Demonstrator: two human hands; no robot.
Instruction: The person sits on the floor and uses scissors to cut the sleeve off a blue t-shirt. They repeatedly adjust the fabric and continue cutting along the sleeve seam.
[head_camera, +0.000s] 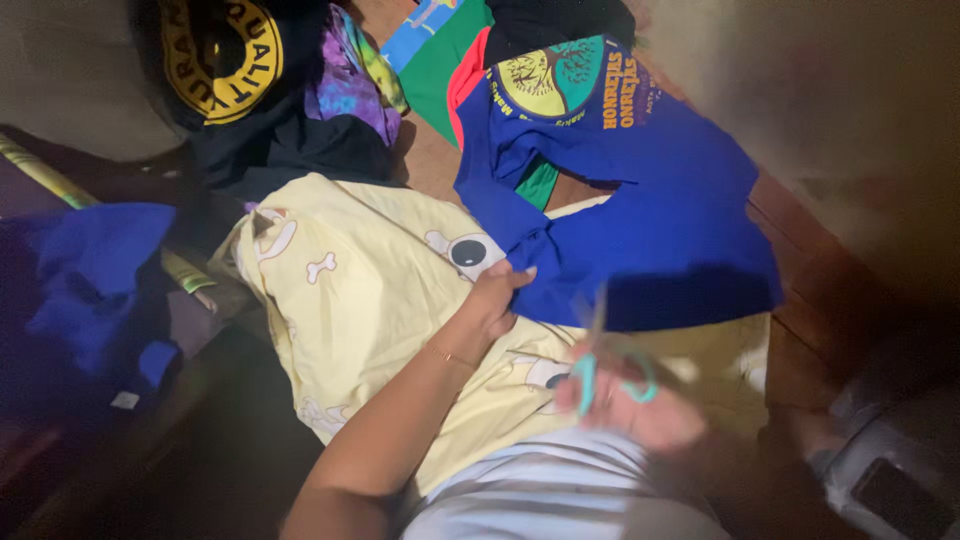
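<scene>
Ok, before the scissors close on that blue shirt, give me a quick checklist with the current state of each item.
1. Left hand pinning the blue shirt: ok, fingers rest on its lower edge.
2. Right hand gripping the teal-handled scissors: ok, fingers are through the handles.
3. Blades open and lined up with the cloth: cannot tell, motion blur hides them.
4. Left fingertips away from the blades: cannot tell, the blurred blades point toward the cloth close beside that hand.
5. Shirt lying flat: not ok, it is bunched and folded near the left hand.
6. Yellow printed fabric away from the cut: not ok, it lies directly under the shirt.
</scene>
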